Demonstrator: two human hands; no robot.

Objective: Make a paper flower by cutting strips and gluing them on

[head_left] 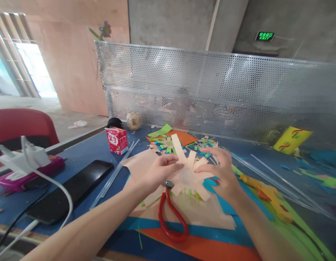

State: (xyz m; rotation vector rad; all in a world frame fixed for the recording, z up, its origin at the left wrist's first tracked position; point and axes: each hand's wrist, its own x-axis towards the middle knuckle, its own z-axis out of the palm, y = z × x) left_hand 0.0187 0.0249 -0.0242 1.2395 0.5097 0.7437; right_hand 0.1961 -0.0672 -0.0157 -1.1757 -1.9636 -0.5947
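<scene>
A flower-like piece of cream paper strips (187, 177) lies in the middle of the table, with strips fanning out around a pale centre. My left hand (160, 170) has thumb and forefinger closed at the base of a long upright cream paper strip (178, 146). On the other side, my right hand (221, 172) hovers over the strips with its fingers curved and apart, nothing visible between them. Red-handled pliers (173, 221) rest just below the flower, on cream paper sheets (211, 214). A yellow glue gun (268, 195) lies to the right of my right hand.
A black phone (72, 192) with a cable, a red drink carton (117, 140) and clear glue sticks (116, 177) lie at left. Paper scraps (168, 143) are heaped behind the flower. A perforated metal divider (184, 83) borders the far side; a yellow packet (292, 140) leans there.
</scene>
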